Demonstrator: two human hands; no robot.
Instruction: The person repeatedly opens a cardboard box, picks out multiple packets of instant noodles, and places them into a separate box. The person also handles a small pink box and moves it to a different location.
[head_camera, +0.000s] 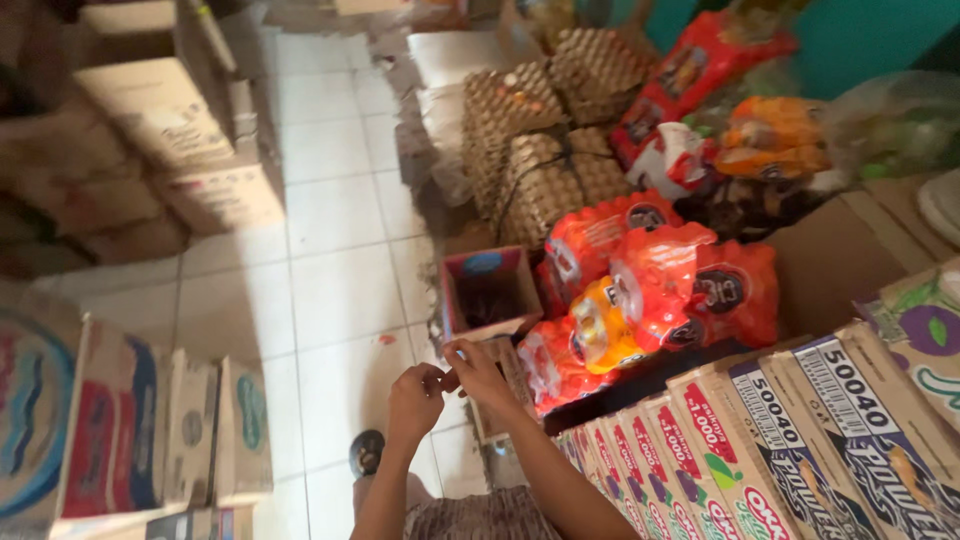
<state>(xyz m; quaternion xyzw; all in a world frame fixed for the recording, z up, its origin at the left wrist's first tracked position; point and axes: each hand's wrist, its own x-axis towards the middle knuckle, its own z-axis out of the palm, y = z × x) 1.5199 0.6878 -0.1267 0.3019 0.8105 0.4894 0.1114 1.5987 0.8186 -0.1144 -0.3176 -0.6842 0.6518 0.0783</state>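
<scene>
Small item pinched between both hands, too tiny and blurred to identify, held over white tile floor (330, 290). Left hand (415, 400) and right hand (478, 372) fingertips meet, narrow pinch. One open pink box (488, 292) just beyond; two egg-tray stacks (545, 180) behind.

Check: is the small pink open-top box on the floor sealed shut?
No. The pink box stands with its top flaps open and its dark inside showing, just beyond the left hand and right hand.
</scene>
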